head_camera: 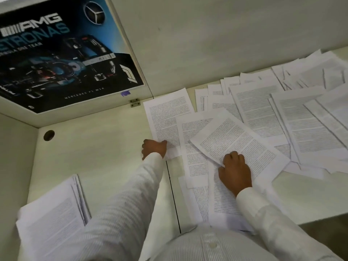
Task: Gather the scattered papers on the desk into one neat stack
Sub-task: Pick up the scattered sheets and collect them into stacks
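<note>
The left hand (154,148) closes its grip on the lower left corner of an upright white printed sheet (165,117), thumb on top, fingers curled at the paper's edge. The right hand (235,170) rests knuckles up on a tilted white printed sheet (239,140) near its lower left edge, fingers curled; whether its grip pinches the paper I cannot tell. Both sheets lie at the left rim of the scattered white papers (301,113), which overlap across the right half of the pale cream table (105,147), from the back wall (226,44) to the near edge. Left of a thin black seam (173,194) a broad stretch of tabletop shows, reaching a gathered white paper stack (52,213) in the near left corner
</note>
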Demonstrator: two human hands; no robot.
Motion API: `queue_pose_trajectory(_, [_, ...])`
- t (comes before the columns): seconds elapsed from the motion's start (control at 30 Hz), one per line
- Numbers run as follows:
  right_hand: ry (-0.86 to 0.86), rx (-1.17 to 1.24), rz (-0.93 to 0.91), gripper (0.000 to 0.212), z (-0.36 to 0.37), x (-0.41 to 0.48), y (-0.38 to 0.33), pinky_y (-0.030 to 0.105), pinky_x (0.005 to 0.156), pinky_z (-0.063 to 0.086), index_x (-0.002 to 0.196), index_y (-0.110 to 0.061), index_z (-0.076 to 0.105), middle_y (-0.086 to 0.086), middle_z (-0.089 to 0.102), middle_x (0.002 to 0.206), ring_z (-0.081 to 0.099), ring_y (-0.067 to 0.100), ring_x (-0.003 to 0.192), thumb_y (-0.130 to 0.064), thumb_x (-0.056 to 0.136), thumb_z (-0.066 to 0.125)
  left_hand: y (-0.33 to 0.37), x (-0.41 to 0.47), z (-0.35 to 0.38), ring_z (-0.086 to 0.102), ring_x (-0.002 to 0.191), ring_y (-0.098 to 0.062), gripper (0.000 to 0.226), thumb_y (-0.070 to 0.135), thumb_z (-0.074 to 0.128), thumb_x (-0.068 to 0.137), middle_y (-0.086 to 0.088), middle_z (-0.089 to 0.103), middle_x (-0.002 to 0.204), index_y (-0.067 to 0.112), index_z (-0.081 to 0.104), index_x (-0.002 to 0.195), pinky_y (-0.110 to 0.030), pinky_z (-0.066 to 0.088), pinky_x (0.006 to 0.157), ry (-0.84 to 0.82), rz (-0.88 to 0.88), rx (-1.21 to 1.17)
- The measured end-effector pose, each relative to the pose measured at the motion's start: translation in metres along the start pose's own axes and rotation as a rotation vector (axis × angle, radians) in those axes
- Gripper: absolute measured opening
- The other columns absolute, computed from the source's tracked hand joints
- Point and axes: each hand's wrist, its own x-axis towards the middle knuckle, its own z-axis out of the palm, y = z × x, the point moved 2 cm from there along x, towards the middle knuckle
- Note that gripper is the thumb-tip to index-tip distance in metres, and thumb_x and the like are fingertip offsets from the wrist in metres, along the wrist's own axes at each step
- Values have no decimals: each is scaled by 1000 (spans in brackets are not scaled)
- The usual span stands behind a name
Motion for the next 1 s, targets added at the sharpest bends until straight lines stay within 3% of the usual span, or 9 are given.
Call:
queue_pose_trajectory(0.1, [29, 188, 103, 12, -10, 6, 10, 36, 58, 47, 85, -5, 59, 11, 58, 91, 55, 30, 90, -16, 87, 62, 4, 11, 0, 59, 116, -37, 79, 48, 77, 76, -17, 56, 132, 1, 42, 130, -47, 51, 95, -9, -70, -80])
queue_pose_trajectory(0.17, [50, 273, 142, 15, -17, 5, 17, 35, 60, 49, 90, -7, 58, 6, 59, 87, 58, 26, 80, -21, 92, 58, 5, 13, 0, 61, 111, -36, 79, 50, 78, 73, -16, 59, 129, 2, 48, 128, -43, 54, 91, -13, -82, -42])
queue_pose_trajectory(0.33, [67, 270, 113, 14, -21, -10, 11, 25, 51, 35, 89, -8, 53, -4, 47, 69, 48, 17, 56, -21, 94, 56, 12, 7, 8, 63, 110, -35, 52, 37, 73, 85, -16, 64, 125, 0, 61, 120, -30, 45, 75, -55, 20, 58])
queue_pose_trajectory(0.5, [-127, 221, 45, 25, -11, -23, -22, 28, 48, 39, 118, -9, 52, -2, 53, 75, 49, 16, 55, -23, 97, 48, 10, 0, 7, 64, 105, -33, 37, 32, 67, 90, -12, 67, 120, 5, 64, 115, -30, 49, 78, -71, 184, 45])
queue_pose_trajectory(0.6, [-163, 169, 86, 40, 2, -51, -22, 26, 43, 29, 135, -6, 45, -1, 57, 74, 48, 14, 54, -24, 100, 44, -8, -25, 18, 64, 103, -32, 34, 31, 66, 90, -7, 68, 115, 8, 64, 116, -33, 51, 77, -124, 345, 139])
queue_pose_trajectory(0.7, [-142, 78, 106, 44, -2, -45, -20, 27, 47, 33, 141, -4, 38, 2, 64, 81, 51, 16, 58, -23, 101, 40, -22, -26, 18, 65, 103, -29, 37, 32, 70, 87, -5, 69, 114, 11, 65, 118, -36, 53, 87, -198, 396, 95])
queue_pose_trajectory(0.83, [-204, 98, 155, 50, -7, -47, -25, 29, 57, 41, 140, -6, 34, 4, 67, 96, 60, 20, 71, -36, 101, 41, -35, -28, 22, 68, 94, -26, 27, 27, 73, 87, -3, 71, 106, 16, 66, 111, -30, 52, 72, -352, 390, 39])
queue_pose_trajectory(0.93, [-281, 71, 170, 92, 5, -60, -28, 36, 81, 51, 153, -1, 13, 12, 54, 134, 62, 27, 106, -64, 93, 45, -36, -38, 26, 67, 84, -20, 30, 22, 73, 88, -8, 71, 109, 12, 66, 116, -22, 51, 60, -407, 354, -78])
queue_pose_trajectory(1.0, [-302, 16, 145, 107, 12, -66, -29, 39, 87, 50, 155, 0, 1, 15, 42, 145, 56, 29, 116, -70, 88, 48, -34, -45, 30, 66, 82, -15, 34, 29, 67, 92, -8, 69, 114, 12, 63, 121, -19, 52, 58, -409, 287, -210])
